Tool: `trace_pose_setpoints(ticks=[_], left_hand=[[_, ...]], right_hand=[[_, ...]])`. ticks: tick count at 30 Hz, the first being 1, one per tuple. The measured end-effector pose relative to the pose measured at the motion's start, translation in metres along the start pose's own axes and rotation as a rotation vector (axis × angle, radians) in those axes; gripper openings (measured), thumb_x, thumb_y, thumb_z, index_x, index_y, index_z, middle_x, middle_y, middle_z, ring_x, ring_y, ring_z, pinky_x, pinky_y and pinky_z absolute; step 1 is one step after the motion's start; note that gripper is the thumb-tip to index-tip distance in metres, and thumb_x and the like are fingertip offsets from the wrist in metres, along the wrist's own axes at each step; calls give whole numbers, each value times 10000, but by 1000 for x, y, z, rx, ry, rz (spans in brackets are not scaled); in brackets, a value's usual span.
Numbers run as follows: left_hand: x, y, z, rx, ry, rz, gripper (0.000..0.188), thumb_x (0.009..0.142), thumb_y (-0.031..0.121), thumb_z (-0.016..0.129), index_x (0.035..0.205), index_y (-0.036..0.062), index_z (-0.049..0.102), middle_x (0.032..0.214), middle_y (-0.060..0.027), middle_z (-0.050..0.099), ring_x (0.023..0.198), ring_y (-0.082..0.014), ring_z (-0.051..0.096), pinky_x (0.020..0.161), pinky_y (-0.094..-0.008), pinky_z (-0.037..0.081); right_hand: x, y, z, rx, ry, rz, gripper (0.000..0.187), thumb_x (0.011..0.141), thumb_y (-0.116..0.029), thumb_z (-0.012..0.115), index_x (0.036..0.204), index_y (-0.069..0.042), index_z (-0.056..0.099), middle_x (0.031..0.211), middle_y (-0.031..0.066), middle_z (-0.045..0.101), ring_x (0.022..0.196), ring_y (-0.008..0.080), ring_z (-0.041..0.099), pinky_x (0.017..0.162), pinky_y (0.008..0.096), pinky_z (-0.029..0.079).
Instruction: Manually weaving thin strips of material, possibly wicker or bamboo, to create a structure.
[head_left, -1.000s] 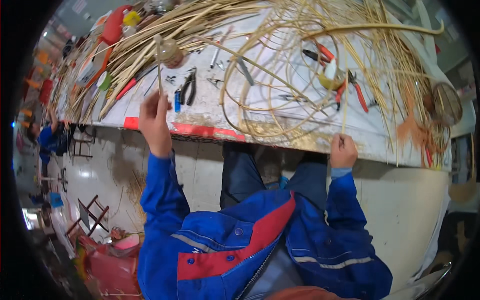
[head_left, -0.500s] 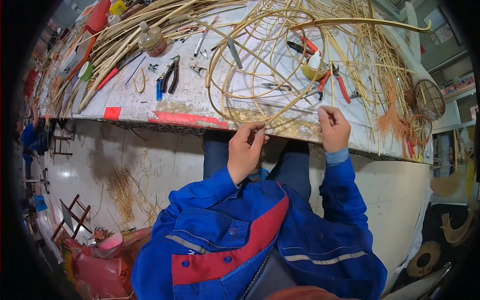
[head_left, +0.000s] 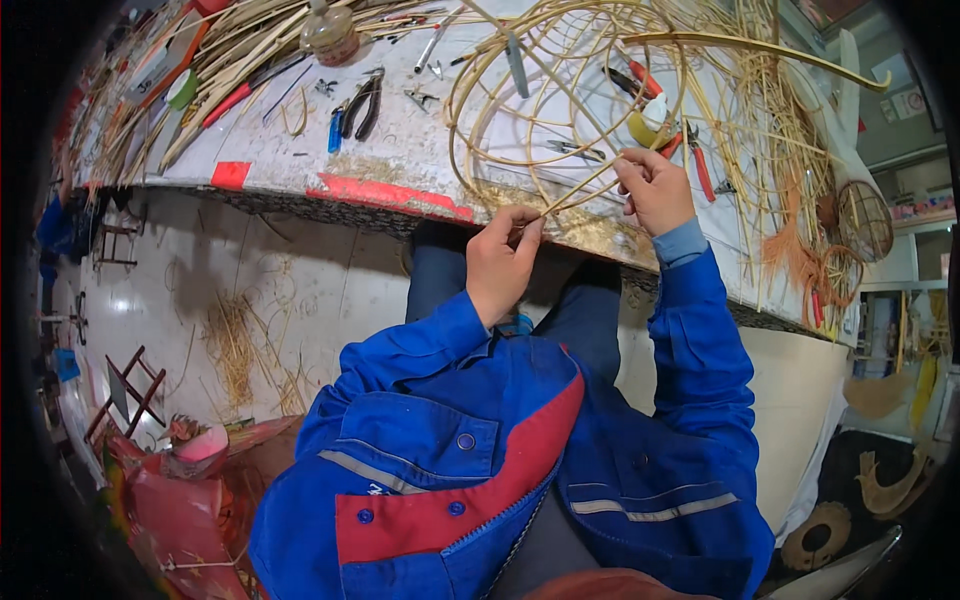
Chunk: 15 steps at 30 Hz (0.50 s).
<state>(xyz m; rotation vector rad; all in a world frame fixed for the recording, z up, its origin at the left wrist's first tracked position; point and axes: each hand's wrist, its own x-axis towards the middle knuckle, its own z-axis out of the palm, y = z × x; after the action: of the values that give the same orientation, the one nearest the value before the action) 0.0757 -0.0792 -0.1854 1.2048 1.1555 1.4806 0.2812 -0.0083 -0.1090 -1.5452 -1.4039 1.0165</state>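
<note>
Left hand (head_left: 505, 255): fingertips pinching a thin tan cane strip (head_left: 587, 195)
Right hand (head_left: 655, 190): fingers curled by the strip — exact grip unclear
Cane strip: between both hands, at the white table (head_left: 290, 140) edge

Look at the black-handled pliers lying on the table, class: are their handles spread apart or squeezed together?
Spread: the black-handled pliers show a gap between their handles, with the pale tabletop visible through it.
</note>
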Motion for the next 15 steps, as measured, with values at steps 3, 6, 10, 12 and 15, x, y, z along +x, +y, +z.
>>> trace_pose_setpoints(ticks=[3, 6, 10, 12, 15], left_hand=[[1, -2, -4, 49, -12, -17, 113, 899, 67, 665, 979, -6, 631, 797, -92, 698, 724, -128, 686, 648, -260, 526], [2, -1, -9, 70, -2, -52, 144, 891, 98, 687, 974, -4, 628, 797, -86, 697, 715, -119, 675, 641, -258, 522], [3, -12, -22, 127, 30, -128, 188, 873, 138, 720, 959, -3, 627, 785, -71, 693, 687, -102, 646, 626, -255, 511], [5, -18, -27, 152, 49, -158, 203, 866, 149, 731, 952, -2, 627, 780, -65, 691, 676, -95, 634, 619, -254, 507], [11, -18, -29, -8, -4, -192, 213, 855, 165, 744, 942, -6, 652, 764, -45, 683, 660, -80, 599, 617, -247, 491]], right_hand=[[0, -8, 3, -68, -26, 1, 322, 921, -173, 658, 1147, 52, 614, 766, 50, 620, 564, 82, 550, 464, 219, 443], [-2, -11, 9, -101, 4, -28, 318, 919, -173, 662, 1141, 50, 618, 761, 47, 623, 592, 81, 561, 475, 222, 453], [0, -7, 11, -106, 36, -52, 311, 915, -170, 665, 1135, 46, 623, 763, 45, 630, 624, 80, 574, 495, 224, 467], [3, -5, 13, -99, 39, -58, 308, 914, -169, 666, 1133, 44, 624, 764, 44, 633, 633, 80, 577, 502, 224, 471], [4, -3, 13, -64, 48, -101, 297, 912, -158, 666, 1130, 40, 627, 782, 47, 644, 645, 82, 584, 518, 220, 478]])
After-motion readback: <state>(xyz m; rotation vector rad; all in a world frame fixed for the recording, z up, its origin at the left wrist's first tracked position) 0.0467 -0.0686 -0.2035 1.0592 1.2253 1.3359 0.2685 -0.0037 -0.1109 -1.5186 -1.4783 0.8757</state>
